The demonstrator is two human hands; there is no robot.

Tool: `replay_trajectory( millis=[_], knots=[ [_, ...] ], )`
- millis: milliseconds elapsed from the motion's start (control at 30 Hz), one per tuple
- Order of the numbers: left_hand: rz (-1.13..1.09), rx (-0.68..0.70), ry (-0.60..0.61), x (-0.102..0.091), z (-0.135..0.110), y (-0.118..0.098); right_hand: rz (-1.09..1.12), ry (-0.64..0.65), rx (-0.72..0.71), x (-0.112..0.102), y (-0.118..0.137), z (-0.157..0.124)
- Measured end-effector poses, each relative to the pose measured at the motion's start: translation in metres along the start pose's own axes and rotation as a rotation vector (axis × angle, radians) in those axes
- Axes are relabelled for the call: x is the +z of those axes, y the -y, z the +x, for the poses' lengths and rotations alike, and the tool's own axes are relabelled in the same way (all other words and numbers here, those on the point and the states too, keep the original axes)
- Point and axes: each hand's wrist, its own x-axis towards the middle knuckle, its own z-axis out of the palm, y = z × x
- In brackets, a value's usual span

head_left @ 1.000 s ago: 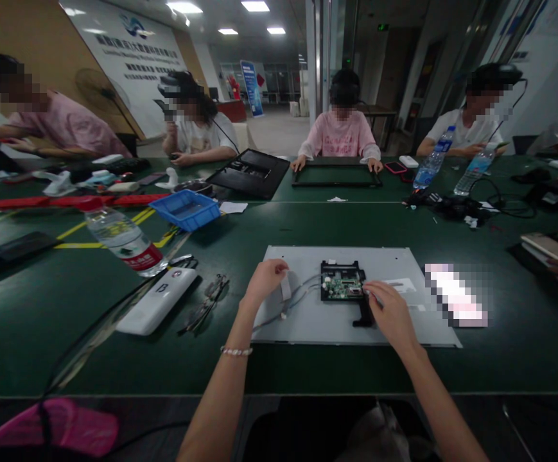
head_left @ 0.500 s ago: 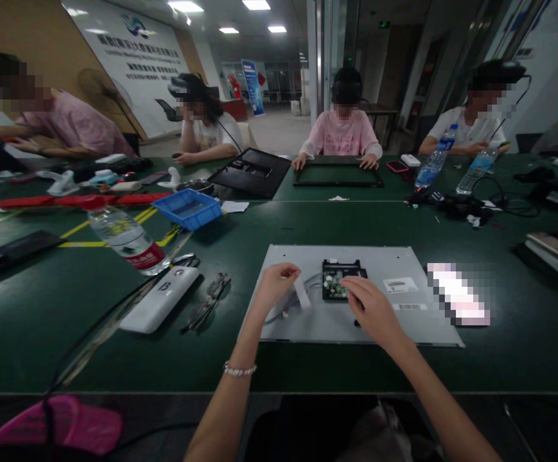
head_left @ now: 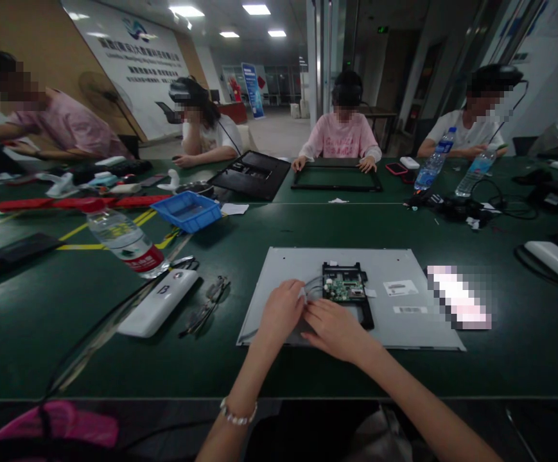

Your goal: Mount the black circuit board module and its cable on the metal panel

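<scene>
Thin wires [head_left: 313, 284] just left of the circuit board [head_left: 345, 287] sit beneath both hands: left hand [head_left: 281, 312] fingers curled, right hand [head_left: 335, 328] fingers loosely bent; any grip is hidden.

Green tabletop [head_left: 307, 224]. Water bottle [head_left: 125, 240] lying at 9 o'clock, white case [head_left: 157, 301] just below it. Blue bin [head_left: 189, 210] at 10 o'clock. Black frame [head_left: 336, 176] at 12 o'clock, another person's hands on it. Two bottles [head_left: 433, 165] at 2 o'clock.

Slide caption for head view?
Both hands, left hand and right hand, meet beside circuit board on grey panel.
</scene>
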Motion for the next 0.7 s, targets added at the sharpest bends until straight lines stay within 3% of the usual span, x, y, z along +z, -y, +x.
replay_trajectory(
  millis=[100,233,533,700],
  knots=[
    [0.058,-0.038,0.087,0.011,-0.010,0.000,0.014,0.036,0.004,0.003,0.003,-0.002],
    [0.097,-0.019,0.098,0.020,-0.013,0.003,0.033,0.035,0.040,0.006,0.012,-0.007],
    [0.120,-0.084,0.143,0.011,-0.009,-0.001,0.036,0.015,0.144,0.011,0.031,-0.020],
    [0.086,-0.083,0.125,0.015,-0.013,0.000,0.077,-0.061,0.161,-0.005,0.015,-0.036]
  ],
)
